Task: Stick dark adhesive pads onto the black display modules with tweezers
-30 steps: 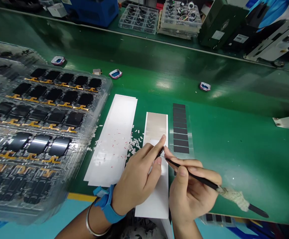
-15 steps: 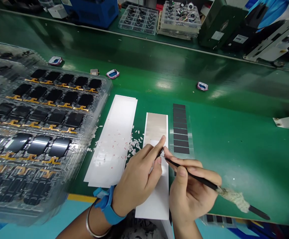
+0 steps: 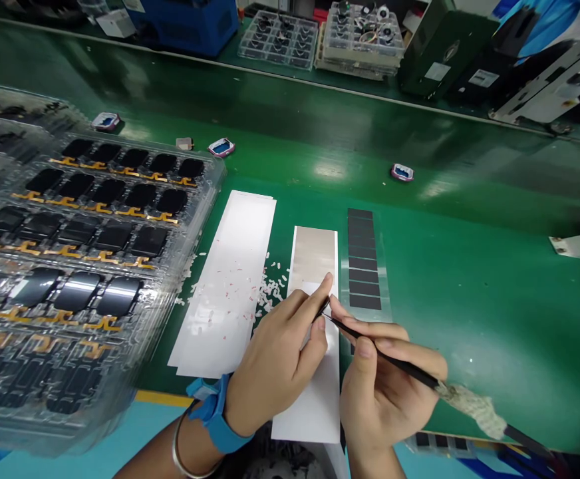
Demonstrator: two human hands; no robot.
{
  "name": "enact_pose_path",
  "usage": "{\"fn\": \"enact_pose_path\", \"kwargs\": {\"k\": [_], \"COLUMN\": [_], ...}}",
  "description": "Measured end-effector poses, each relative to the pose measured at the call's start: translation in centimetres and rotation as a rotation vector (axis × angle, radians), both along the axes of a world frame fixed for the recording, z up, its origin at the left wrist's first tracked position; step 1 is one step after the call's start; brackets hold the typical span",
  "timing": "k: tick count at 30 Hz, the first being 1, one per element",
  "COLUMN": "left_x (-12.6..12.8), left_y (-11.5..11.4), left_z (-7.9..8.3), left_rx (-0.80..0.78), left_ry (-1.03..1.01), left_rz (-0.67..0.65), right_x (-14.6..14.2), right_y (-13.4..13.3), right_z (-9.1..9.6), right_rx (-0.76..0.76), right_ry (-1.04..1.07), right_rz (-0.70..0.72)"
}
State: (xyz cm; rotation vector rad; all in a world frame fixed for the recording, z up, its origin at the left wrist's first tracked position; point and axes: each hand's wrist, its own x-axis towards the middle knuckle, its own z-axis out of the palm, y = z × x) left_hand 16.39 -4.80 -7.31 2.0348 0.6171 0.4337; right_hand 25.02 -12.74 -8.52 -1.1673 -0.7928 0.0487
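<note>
My left hand (image 3: 283,349) is pinched closed on a small black part (image 3: 324,306), mostly hidden by the fingers. Wrapped round black tweezers (image 3: 404,364), my right hand (image 3: 390,389) holds their tip against or very near that part; whitish wrapping covers their rear. Both hands are over a white sheet (image 3: 307,416) with a beige upper area. Left of it lie overlapping long white sheets (image 3: 243,246) dotted with red and white scraps. To the right is a clear strip bearing dark rectangular pieces (image 3: 362,259).
A clear tray (image 3: 213,176) of black screens with orange flex cables fills the left. White scraps (image 3: 270,289) lie between the sheets. Small purple-rimmed cases (image 3: 221,148) sit farther back. The shelf behind carries a blue machine (image 3: 185,26) and compartment boxes (image 3: 279,40).
My right hand and the tweezers have shifted very slightly to the right and down. My left hand keeps its pinch on the small black part.
</note>
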Motion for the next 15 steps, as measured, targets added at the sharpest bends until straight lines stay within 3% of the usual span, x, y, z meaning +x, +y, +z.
{"fn": "enact_pose_path", "kwargs": {"k": [15], "left_x": [-0.13], "left_y": [0.06], "left_z": [0.11], "left_rx": [-0.013], "left_ry": [0.007], "left_rz": [0.001], "right_x": [0.03], "right_y": [-0.17], "right_z": [0.13], "right_rx": [-0.026], "right_ry": [-0.016], "right_rz": [0.004]}}
